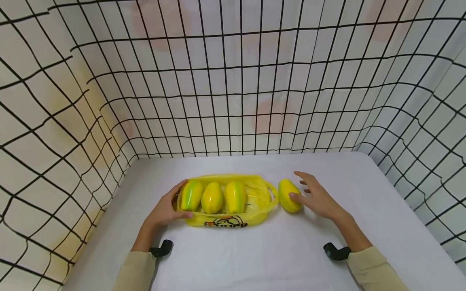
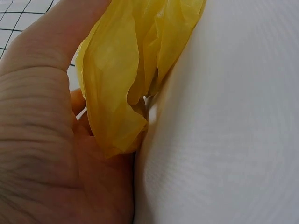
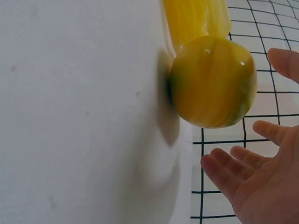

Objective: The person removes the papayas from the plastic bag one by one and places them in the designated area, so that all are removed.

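A yellow plastic bag [image 1: 259, 202] lies on its side on the white table, its upper side open and dark print on the front. Three yellow-green mangoes [image 1: 212, 198] rest in a row inside it. My left hand [image 1: 164, 208] holds the bag's left end, thumb along the front rim and fingers at the back; in the left wrist view the crumpled plastic [image 2: 114, 79] hangs inside its grasp. Another mango [image 1: 288, 194] lies on the table just right of the bag's handle. My right hand [image 1: 320, 199] is beside it, fingers spread; the right wrist view shows a gap between fingers and mango [image 3: 212, 81].
Black wire grid panels [image 1: 240, 81] with white sheeting behind them enclose the table [image 1: 251, 258] at the back and both sides. Each wrist carries a black camera mount, such as the right one [image 1: 335, 252].
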A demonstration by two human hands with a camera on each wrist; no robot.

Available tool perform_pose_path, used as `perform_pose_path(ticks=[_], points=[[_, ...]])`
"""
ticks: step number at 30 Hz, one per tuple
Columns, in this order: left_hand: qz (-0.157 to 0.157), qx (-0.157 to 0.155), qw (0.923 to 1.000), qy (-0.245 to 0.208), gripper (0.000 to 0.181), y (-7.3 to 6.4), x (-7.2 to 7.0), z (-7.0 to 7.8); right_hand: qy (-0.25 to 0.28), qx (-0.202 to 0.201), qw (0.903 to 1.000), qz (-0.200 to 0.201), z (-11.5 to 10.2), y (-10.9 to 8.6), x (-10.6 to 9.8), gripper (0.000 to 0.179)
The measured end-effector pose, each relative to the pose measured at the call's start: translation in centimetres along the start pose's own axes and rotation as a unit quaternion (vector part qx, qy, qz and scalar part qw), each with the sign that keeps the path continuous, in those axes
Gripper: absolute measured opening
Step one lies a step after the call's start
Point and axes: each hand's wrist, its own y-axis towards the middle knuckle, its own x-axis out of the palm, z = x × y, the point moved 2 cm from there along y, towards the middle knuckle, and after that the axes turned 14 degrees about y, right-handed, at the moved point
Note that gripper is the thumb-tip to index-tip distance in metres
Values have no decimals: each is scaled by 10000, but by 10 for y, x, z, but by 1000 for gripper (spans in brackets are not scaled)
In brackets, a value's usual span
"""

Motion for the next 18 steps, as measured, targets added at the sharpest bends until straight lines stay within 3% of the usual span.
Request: perform_pose_path(ticks=[12, 18], points=[[-35, -164, 9999, -13, 97, -4, 1, 0, -87, -447, 9986, 263, -12, 4, 6, 72], [22, -33, 10000, 32, 100, -2, -1, 3, 39, -865, 9956, 352, -23, 10, 11, 66]])
